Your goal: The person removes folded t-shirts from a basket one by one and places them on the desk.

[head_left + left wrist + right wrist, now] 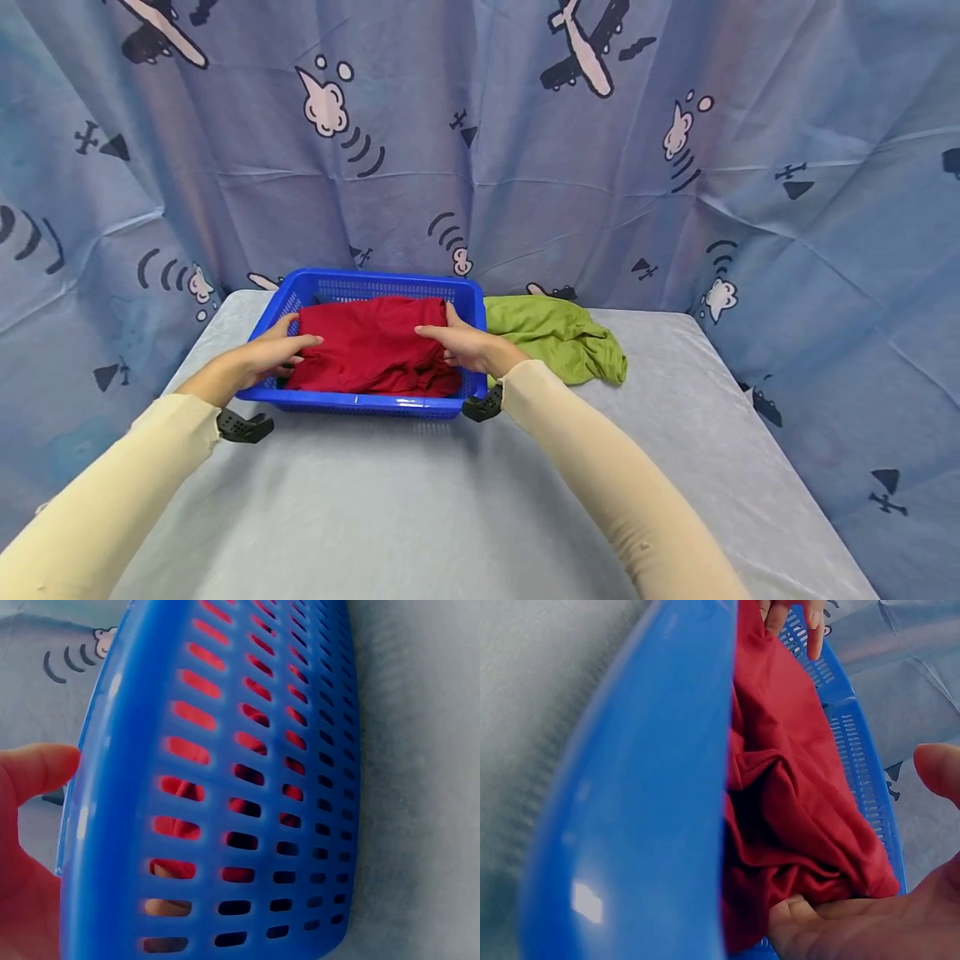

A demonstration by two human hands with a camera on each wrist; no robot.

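A red cloth (367, 342), folded and rumpled at its front edge, lies inside a blue plastic basket (360, 402) with slotted walls. My left hand (264, 357) reaches over the basket's left side to the cloth's left end. Its thumb stands apart from the other fingers, which are partly hidden by the basket. At the cloth's opposite end is my right hand (474, 343). In the right wrist view its extended fingers (817, 930) touch the cloth's edge from beside and below, the thumb (937, 769) raised away from it. Neither hand visibly pinches the fabric.
Right of the basket, a crumpled green cloth (562, 333) lies on the pale covered table (360, 500). A blue curtain (480, 150) printed with airplanes hangs behind the table and along its sides. Black bands (246, 425) sit at both wrists.
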